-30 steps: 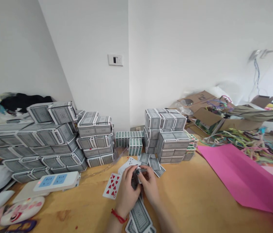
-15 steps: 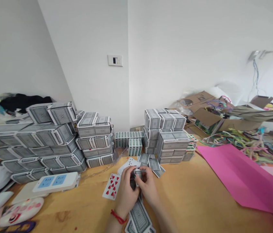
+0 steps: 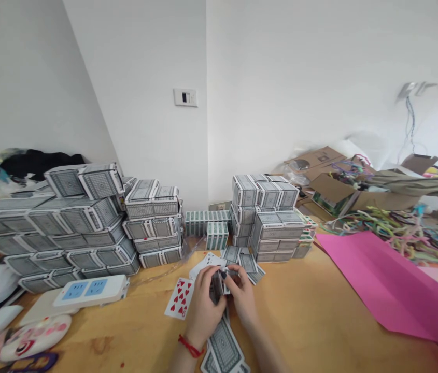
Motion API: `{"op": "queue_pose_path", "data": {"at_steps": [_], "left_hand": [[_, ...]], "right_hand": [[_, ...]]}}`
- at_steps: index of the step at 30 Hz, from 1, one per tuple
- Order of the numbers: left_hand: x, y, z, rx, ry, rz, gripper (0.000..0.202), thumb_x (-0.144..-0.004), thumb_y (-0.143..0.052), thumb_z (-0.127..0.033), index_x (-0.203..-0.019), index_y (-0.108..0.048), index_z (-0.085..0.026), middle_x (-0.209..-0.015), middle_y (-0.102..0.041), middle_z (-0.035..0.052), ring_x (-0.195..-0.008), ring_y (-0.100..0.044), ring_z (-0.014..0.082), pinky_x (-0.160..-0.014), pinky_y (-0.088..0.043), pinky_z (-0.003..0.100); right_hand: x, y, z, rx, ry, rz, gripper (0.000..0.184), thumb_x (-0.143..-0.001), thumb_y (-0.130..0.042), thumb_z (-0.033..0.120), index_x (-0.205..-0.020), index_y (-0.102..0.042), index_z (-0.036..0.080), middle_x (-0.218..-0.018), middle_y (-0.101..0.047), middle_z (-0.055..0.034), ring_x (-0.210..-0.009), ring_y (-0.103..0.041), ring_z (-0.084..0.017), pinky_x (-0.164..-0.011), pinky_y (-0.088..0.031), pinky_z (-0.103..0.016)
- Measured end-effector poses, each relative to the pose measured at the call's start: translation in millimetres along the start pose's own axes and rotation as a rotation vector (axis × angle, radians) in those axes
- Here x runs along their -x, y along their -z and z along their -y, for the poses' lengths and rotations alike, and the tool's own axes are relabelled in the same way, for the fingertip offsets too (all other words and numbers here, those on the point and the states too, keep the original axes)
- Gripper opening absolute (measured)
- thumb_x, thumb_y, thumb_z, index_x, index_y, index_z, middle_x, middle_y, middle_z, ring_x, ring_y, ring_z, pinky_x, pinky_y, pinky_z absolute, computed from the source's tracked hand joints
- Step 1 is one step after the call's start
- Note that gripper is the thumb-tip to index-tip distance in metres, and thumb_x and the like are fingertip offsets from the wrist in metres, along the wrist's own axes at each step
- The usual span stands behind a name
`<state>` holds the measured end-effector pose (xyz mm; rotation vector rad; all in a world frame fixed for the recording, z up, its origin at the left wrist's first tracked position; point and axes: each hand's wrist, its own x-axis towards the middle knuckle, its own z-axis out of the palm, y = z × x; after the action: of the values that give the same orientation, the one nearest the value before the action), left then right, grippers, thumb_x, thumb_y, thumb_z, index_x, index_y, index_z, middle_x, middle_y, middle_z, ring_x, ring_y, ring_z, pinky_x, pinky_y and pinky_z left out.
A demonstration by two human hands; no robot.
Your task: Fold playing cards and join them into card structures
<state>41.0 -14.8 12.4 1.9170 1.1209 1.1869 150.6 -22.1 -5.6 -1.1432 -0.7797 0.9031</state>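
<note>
Between my two hands is a small piece of folded playing cards [image 3: 219,282], partly hidden by my fingers. My left hand [image 3: 202,300] wraps round its left side, a red cord on the wrist. From the right, my right hand [image 3: 242,295] grips the same piece with thumb and fingers. Face up beside my left hand lies a nine of hearts [image 3: 179,298]. Beyond my fingers are another face-up card [image 3: 208,260] and several cards with grey-patterned backs [image 3: 242,259]. Under my forearms lies a loose pile of face-down cards [image 3: 224,346].
Stacked card blocks stand at left [image 3: 86,217], centre left [image 3: 152,223] and right [image 3: 275,228]. Green-striped card boxes [image 3: 216,235] stand between them. A power strip [image 3: 92,291] lies at left, pink paper [image 3: 382,285] at right. Further right are a cardboard box [image 3: 378,202] and coloured strands.
My right thumb and fingers have shifted slightly on the folded piece, which appears a little turned. The cards on the table stay where they were.
</note>
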Motion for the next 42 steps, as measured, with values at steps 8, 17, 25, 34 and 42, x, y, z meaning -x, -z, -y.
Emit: {"op": "queue_pose_path", "data": {"at_steps": [8,17,25,34,42], "left_hand": [[-0.1,0.5,3.8,-0.003,-0.047,0.044,0.058,-0.057,-0.044,0.001,-0.111,-0.043,-0.022,-0.114,-0.046,0.0057,-0.110,-0.040,0.0205,-0.095,-0.033,0.041],[-0.9,0.5,1.8,0.030,-0.034,0.027,0.058,-0.056,-0.045,0.001,-0.110,-0.046,-0.022,-0.112,-0.048,0.0053,-0.109,-0.042,0.0208,-0.094,-0.032,0.042],[-1.0,0.7,3.9,0.058,-0.009,0.018,0.060,-0.057,-0.043,0.001,-0.112,-0.044,-0.023,-0.115,-0.046,0.0055,-0.111,-0.041,0.0207,-0.094,-0.033,0.041],[-2.6,1.6,3.4,0.054,-0.024,0.050,0.057,-0.058,-0.045,0.000,-0.111,-0.046,-0.024,-0.114,-0.048,0.0046,-0.110,-0.042,0.0203,-0.094,-0.034,0.041],[-1.7,-0.2,7.0,0.058,-0.018,0.031,0.057,-0.059,-0.045,0.000,-0.110,-0.045,-0.023,-0.114,-0.047,0.0048,-0.110,-0.041,0.0196,-0.095,-0.033,0.041]], "right_hand": [[-1.4,-0.5,2.8,0.099,0.051,0.023,0.034,-0.057,-0.065,0.037,-0.084,-0.059,0.017,-0.073,-0.061,-0.0016,-0.063,-0.053,-0.015,-0.060,-0.042,-0.026],[-2.2,1.4,0.9,0.092,0.031,0.035,0.031,-0.059,-0.063,0.035,-0.084,-0.058,0.018,-0.073,-0.061,-0.0014,-0.063,-0.053,-0.015,-0.060,-0.042,-0.026],[-1.1,1.5,2.0,0.076,0.030,0.029,0.031,-0.060,-0.062,0.036,-0.085,-0.059,0.018,-0.074,-0.061,-0.0022,-0.064,-0.054,-0.016,-0.059,-0.042,-0.026],[-1.3,0.2,4.4,0.097,0.008,0.081,0.029,-0.064,-0.060,0.036,-0.086,-0.056,0.017,-0.080,-0.060,-0.0032,-0.069,-0.054,-0.016,-0.063,-0.044,-0.028],[-2.6,1.1,-2.5,0.097,0.039,0.083,0.033,-0.059,-0.064,0.038,-0.086,-0.059,0.018,-0.077,-0.061,-0.0028,-0.068,-0.054,-0.017,-0.064,-0.044,-0.029]]}}
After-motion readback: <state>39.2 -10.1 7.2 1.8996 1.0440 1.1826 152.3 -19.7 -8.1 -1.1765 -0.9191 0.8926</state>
